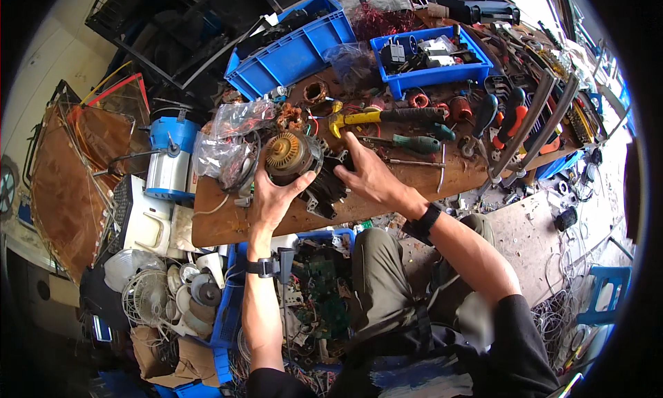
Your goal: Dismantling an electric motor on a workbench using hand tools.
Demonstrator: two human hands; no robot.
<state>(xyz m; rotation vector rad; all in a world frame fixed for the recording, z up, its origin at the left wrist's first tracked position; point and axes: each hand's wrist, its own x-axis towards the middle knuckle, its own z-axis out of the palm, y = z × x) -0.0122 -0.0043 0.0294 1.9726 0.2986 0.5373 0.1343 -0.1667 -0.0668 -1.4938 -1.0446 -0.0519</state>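
Over the front of the wooden bench (228, 222), my left hand (271, 201) is wrapped round a round metal electric motor (293, 167) topped by a ring of yellowish copper fins. Beside and below the motor is a black ribbed housing (327, 191); whether the two are joined I cannot tell. My right hand (376, 177) grips that housing from the right, thumb raised and fingertips partly hidden behind it. Just beyond my hands lie a hammer (387, 116) with a yellow head and a green-handled screwdriver (414, 144).
Blue crates (297, 49) and a blue tray (435, 70) of parts stand at the back. Pliers and other tools crowd the right, with upright metal bars (532, 122). Left is a blue-and-silver machine (173, 153). Below the bench, a crate holds circuit boards (321, 294).
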